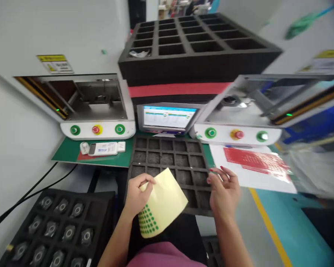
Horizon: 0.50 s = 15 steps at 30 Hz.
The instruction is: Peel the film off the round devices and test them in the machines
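My left hand (pixel 139 194) grips a pale yellow sticker sheet (pixel 168 198) by its upper left edge, thumb on top. Rows of round green stickers (pixel 148 221) cover its lower left part, which curls downward. Under and beyond the sheet lies a black foam tray (pixel 167 146) with square pockets. By the tray's right edge, my right hand (pixel 225 191) is held up with thumb and forefinger close together and the other fingers curled. Whatever may be between those fingertips is too small to make out.
A stack of foam trays (pixel 197 66) rises above a monitor (pixel 169 118). Machines with button panels (pixel 97 129) (pixel 237 134) flank it. At lower left, another foam tray (pixel 98 230) holds several round-centred parts. A red label sheet (pixel 256 159) lies right; a white handheld device (pixel 104 149) lies left.
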Available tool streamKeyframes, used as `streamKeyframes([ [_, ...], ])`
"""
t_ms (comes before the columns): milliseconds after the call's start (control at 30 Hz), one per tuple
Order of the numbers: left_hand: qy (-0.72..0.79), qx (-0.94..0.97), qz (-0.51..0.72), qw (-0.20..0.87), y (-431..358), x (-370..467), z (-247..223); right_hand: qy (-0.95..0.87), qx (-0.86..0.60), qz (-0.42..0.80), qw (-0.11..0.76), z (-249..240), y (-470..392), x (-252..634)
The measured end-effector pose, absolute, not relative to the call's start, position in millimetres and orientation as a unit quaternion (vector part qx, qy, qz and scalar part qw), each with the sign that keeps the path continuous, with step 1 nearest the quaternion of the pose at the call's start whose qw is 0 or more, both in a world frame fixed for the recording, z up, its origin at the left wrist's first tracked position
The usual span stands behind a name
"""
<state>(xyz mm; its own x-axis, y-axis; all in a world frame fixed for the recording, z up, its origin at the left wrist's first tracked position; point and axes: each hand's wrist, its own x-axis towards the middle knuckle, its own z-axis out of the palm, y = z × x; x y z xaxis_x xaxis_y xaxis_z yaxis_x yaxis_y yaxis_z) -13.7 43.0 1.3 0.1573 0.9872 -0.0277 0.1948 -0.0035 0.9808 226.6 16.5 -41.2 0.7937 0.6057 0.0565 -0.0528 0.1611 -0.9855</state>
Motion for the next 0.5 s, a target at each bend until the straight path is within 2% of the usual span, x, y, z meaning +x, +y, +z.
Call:
streamKeyframes([
  [333, 0.640, 0.460, 0.516, 0.336, -9.3, -67.3, 27.2, -0.322, -0.512, 0.470, 0.642, -16.2, 39.0, 154.9],
  [500, 0.647, 0.403, 0.549, 0.344, -38.4, -74.8, 15.1, -0.368, -0.493, 0.491, 0.617, -15.8, 22.3, 139.4],
])
